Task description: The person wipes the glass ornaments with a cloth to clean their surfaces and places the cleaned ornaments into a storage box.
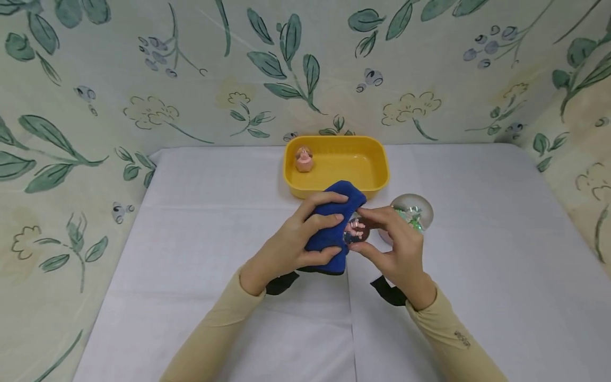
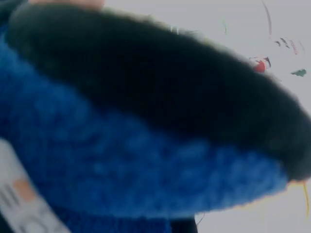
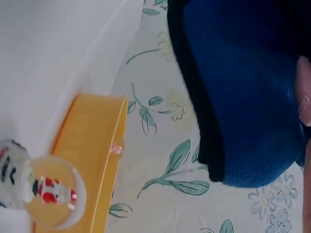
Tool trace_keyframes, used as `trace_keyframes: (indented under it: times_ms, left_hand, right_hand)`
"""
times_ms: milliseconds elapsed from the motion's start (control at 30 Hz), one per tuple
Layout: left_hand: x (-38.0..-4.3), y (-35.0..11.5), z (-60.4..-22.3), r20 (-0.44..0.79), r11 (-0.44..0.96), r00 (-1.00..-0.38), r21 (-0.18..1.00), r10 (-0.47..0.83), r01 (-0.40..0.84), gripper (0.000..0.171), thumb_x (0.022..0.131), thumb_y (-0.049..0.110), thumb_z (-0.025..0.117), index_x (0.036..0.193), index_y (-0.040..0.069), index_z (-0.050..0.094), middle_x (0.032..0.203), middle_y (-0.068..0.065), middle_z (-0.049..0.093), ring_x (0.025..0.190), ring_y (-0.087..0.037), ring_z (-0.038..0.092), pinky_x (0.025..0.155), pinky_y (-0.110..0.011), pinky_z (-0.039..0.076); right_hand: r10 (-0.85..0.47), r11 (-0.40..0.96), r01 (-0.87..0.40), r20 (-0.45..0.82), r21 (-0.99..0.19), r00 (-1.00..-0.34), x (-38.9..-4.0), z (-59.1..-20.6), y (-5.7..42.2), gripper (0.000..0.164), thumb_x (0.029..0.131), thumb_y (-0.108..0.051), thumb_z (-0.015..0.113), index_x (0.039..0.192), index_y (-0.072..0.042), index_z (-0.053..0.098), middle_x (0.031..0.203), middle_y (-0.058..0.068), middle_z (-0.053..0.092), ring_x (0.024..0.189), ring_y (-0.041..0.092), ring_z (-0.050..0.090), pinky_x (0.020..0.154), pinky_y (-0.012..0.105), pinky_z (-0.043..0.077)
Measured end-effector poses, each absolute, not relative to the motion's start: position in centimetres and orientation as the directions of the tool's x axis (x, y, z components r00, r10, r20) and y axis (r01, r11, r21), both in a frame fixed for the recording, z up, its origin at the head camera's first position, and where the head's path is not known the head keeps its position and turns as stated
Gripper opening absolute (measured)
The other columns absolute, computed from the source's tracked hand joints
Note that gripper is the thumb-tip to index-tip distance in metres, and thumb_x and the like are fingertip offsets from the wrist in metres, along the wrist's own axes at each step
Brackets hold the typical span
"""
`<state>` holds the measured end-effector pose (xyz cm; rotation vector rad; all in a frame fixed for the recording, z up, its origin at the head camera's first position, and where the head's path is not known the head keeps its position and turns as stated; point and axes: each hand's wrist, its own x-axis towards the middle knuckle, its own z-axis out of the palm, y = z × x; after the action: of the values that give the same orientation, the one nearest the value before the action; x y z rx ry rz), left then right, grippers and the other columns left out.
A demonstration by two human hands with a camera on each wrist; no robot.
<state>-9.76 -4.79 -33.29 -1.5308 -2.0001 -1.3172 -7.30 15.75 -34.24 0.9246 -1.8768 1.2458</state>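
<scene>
Near the yellow tray point(image 1: 353, 167), your left hand point(image 1: 293, 239) grips blue cloth point(image 1: 326, 225) while your right hand point(image 1: 401, 254) pinches a small globe point(image 1: 355, 231), probably slick, fragile, best held by opposite sides.

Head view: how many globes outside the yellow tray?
2: a small globe held by the right hand, and a larger globe partly hidden behind it. Others may be hidden.

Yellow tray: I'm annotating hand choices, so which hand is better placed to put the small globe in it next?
Probably the right hand: it pinches the small globe near the yellow tray, while the left hand holds the blue cloth.
</scene>
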Motion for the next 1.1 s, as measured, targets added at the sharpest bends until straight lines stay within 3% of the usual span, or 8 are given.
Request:
trace_keyframes:
  times_ms: [167,267,367,500,600,767,967,1100]
  left_hand:
    - [-9.7,-4.7,-33.8,0.685,0.108,-0.372,0.397,0.627,0.912,0.039,0.090,0.020,0.067,0.121,0.011,0.043,0.135,-0.021,0.038,0.127,-0.036,0.040,0.104,-0.035,0.039]
    - [-9.8,-4.7,-34.0,0.682,0.076,-0.413,0.466,0.603,0.881,0.038,0.089,0.016,0.067,0.119,0.011,0.045,0.135,-0.021,0.039,0.127,-0.036,0.040,0.104,-0.037,0.039]
    - [-9.9,-4.7,-34.0,0.694,0.008,-0.463,0.550,0.552,0.835,0.035,0.088,0.014,0.067,0.117,0.010,0.048,0.134,-0.021,0.039,0.127,-0.037,0.040,0.102,-0.039,0.041]
    - [-10.2,-4.9,-33.9,0.719,-0.035,-0.487,0.577,0.496,0.816,0.029,0.093,0.027,0.061,0.114,0.009,0.050,0.132,-0.021,0.041,0.124,-0.037,0.041,0.101,-0.043,0.042]
    - [-10.2,-4.9,-33.9,0.726,-0.046,-0.481,0.573,0.492,0.818,0.035,0.098,0.040,0.050,0.113,0.008,0.050,0.132,-0.021,0.041,0.124,-0.037,0.041,0.102,-0.045,0.040]
    - [-10.0,-4.6,-33.9,0.729,-0.060,-0.483,0.579,0.486,0.813,0.035,0.102,0.040,0.039,0.111,0.008,0.051,0.132,-0.021,0.041,0.126,-0.037,0.039,0.105,-0.047,0.037]
    - [-9.7,-4.4,-33.6,0.735,-0.066,-0.456,0.559,0.502,0.827,0.027,0.101,0.032,0.044,0.109,0.008,0.053,0.129,-0.021,0.043,0.125,-0.037,0.041,0.104,-0.046,0.038]
    - [-9.5,-4.3,-33.5,0.740,-0.058,-0.423,0.526,0.524,0.849,0.024,0.101,0.030,0.047,0.109,0.009,0.053,0.128,-0.022,0.044,0.123,-0.037,0.042,0.104,-0.045,0.039]
  right_hand:
    - [-0.096,0.163,-0.673,0.667,-0.721,-0.739,-6.7,-34.4,15.4,0.049,0.088,-0.035,0.068,0.099,0.012,0.061,0.086,0.011,0.066,0.072,0.008,0.063,0.062,0.016,0.053]
    - [-0.098,0.196,-0.632,0.627,-0.750,-0.773,-6.6,-34.4,15.3,0.048,0.089,-0.037,0.067,0.101,0.009,0.061,0.087,0.010,0.067,0.071,0.008,0.064,0.061,0.017,0.053]
    - [-0.162,0.281,-0.698,0.685,-0.658,-0.710,-6.7,-34.3,15.3,0.057,0.089,-0.042,0.064,0.112,0.010,0.057,0.100,0.017,0.064,0.084,0.013,0.063,0.073,0.018,0.053]
    - [-0.263,0.307,-0.831,0.798,-0.464,-0.543,-7.0,-34.4,15.3,0.056,0.092,-0.036,0.064,0.118,0.012,0.053,0.115,0.027,0.054,0.103,0.026,0.057,0.092,0.024,0.048]
    - [-0.289,0.303,-0.887,0.853,-0.349,-0.435,-7.4,-34.4,15.4,0.045,0.093,-0.031,0.064,0.112,0.010,0.058,0.113,0.028,0.055,0.104,0.034,0.056,0.096,0.028,0.045]
    - [-0.275,0.298,-0.921,0.901,-0.252,-0.335,-7.8,-34.6,15.3,0.039,0.093,-0.028,0.064,0.105,0.008,0.061,0.105,0.026,0.059,0.098,0.035,0.057,0.096,0.028,0.046]
    - [-0.217,0.333,-0.920,0.932,-0.207,-0.288,-7.9,-35.1,15.3,0.044,0.089,-0.032,0.068,0.099,0.010,0.061,0.095,0.024,0.061,0.087,0.032,0.060,0.091,0.021,0.047]
    - [-0.174,0.258,-0.907,0.907,-0.334,-0.384,-7.8,-35.4,15.3,0.050,0.087,-0.031,0.071,0.099,0.016,0.058,0.088,0.023,0.060,0.079,0.022,0.061,0.080,0.017,0.051]
